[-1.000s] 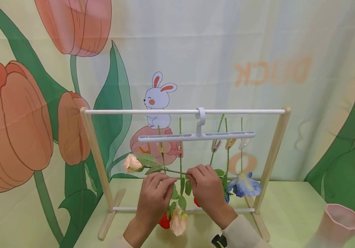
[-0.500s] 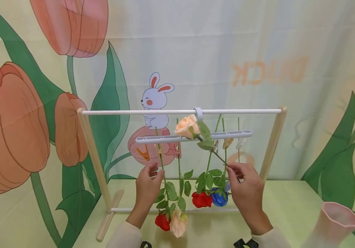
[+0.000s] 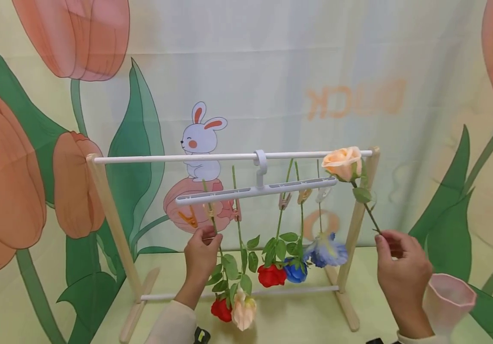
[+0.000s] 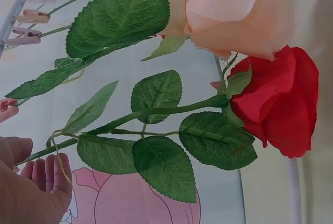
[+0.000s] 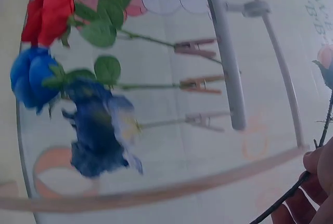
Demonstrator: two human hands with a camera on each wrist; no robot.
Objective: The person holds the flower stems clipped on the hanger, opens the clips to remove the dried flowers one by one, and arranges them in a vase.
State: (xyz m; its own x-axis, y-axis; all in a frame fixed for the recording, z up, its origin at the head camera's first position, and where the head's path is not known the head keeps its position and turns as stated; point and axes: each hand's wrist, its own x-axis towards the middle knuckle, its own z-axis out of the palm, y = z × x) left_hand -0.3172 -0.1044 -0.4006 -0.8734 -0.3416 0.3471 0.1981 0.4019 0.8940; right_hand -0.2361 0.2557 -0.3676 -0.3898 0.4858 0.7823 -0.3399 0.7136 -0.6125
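Observation:
My right hand pinches the thin stem of a peach rose, its bloom up and tilted left, past the right end of the grey clip hanger. The right wrist view shows that stem running between thumb and fingers. My left hand is below the hanger's left part, fingers bent. A red rose hangs bloom down there, its stem between my left thumb and fingertips; I cannot tell if they grip it. An orange clip at the hanger's left end holds nothing.
Clipped heads down are a pale peach flower, another red rose, a blue rose and a blue ruffled flower. The hanger hooks on the rack's white bar. A pink vase stands right, partly behind my right hand.
My right hand has carried the peach rose from the hanger's middle out to the right, turning its bloom upward. My left hand has let go of that rose and risen beside the hanging red rose's stem.

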